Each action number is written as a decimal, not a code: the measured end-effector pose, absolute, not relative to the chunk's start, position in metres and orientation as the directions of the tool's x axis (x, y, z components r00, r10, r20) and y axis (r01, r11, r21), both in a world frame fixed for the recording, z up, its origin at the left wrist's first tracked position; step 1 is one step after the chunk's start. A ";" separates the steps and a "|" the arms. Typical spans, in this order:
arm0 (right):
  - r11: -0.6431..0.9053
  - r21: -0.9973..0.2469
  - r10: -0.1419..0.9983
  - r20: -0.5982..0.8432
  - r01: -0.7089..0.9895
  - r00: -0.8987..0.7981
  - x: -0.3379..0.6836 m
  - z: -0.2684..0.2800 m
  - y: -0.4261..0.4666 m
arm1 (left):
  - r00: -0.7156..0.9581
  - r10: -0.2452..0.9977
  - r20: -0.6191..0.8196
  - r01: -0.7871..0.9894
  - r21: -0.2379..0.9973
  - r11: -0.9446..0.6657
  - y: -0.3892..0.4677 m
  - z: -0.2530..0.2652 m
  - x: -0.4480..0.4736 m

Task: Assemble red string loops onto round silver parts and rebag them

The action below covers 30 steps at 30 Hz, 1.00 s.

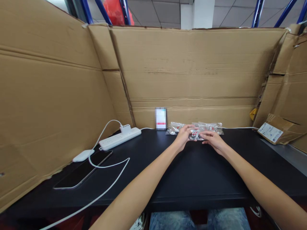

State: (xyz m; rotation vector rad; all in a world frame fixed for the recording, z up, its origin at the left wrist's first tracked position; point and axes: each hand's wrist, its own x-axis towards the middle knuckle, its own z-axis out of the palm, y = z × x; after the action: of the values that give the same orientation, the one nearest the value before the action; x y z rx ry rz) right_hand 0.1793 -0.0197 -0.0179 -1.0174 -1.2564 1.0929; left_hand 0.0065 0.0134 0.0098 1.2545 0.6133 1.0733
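Near the back of the black table (192,172), both of my hands are at one small clear plastic packet (193,135) with a round, pale item and a red mark inside. My left hand (184,136) grips its left side, fingers curled over the top edge. From the right, my right hand (213,140) pinches the packet's other side with thumb and fingertips. Just behind lie more clear plastic packets (211,126) with small red marks; what they contain is too small to make out. My left hand partly covers the packets on that side.
A phone-like screen (161,118) leans on the cardboard wall (192,64). To the left are a white power strip (121,139), a white charger puck (83,155), a dark tablet (83,169) and a looping white cable (107,190). At right sits a labelled cardboard parcel (284,129).
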 end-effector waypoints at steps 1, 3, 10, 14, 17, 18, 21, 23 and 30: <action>0.188 -0.979 0.982 0.189 -0.073 -0.003 0.179 -0.018 -0.020 | 0.428 0.885 0.181 -0.304 0.951 -0.048 0.013 0.010 0.006; 0.175 -0.982 0.984 0.176 -0.077 -0.012 0.178 -0.019 -0.021 | 0.469 0.863 0.189 -0.298 0.953 -0.047 0.012 0.010 0.004; 0.232 -0.970 0.970 0.236 0.071 0.058 0.173 -0.024 -0.018 | 0.536 0.824 0.184 -0.237 0.970 -0.063 0.006 0.006 0.006; 0.255 -0.964 0.964 0.259 0.071 0.058 0.173 -0.023 -0.016 | 0.444 0.887 0.127 -0.130 0.989 -0.076 0.013 -0.001 0.007; 0.262 -0.962 0.953 0.271 0.077 0.133 0.177 -0.021 -0.014 | 0.390 0.909 0.147 -0.049 0.989 -0.139 0.022 -0.004 0.002; 0.259 -0.963 0.948 0.269 0.076 0.172 0.179 -0.021 -0.012 | 0.371 0.915 0.158 -0.025 0.987 -0.160 0.025 -0.004 0.000; 0.214 -0.976 0.936 0.214 0.029 0.279 0.186 -0.018 -0.010 | 0.268 0.943 0.195 0.133 0.962 -0.237 0.036 -0.002 -0.011; 0.152 -0.988 0.943 0.137 -0.026 0.304 0.189 -0.016 -0.011 | 0.177 0.946 0.272 0.346 0.882 -0.319 0.043 0.001 -0.021; 0.044 -0.998 0.985 0.035 -0.048 0.170 0.175 -0.011 -0.024 | 0.077 0.888 0.454 0.919 0.312 -0.239 0.049 0.005 -0.053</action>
State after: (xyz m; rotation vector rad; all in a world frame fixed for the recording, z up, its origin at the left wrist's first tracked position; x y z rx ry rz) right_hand 0.1749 -0.0238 -0.0111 -1.2188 -1.0650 1.0790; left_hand -0.0534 0.0487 0.0047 2.3454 1.9705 0.9152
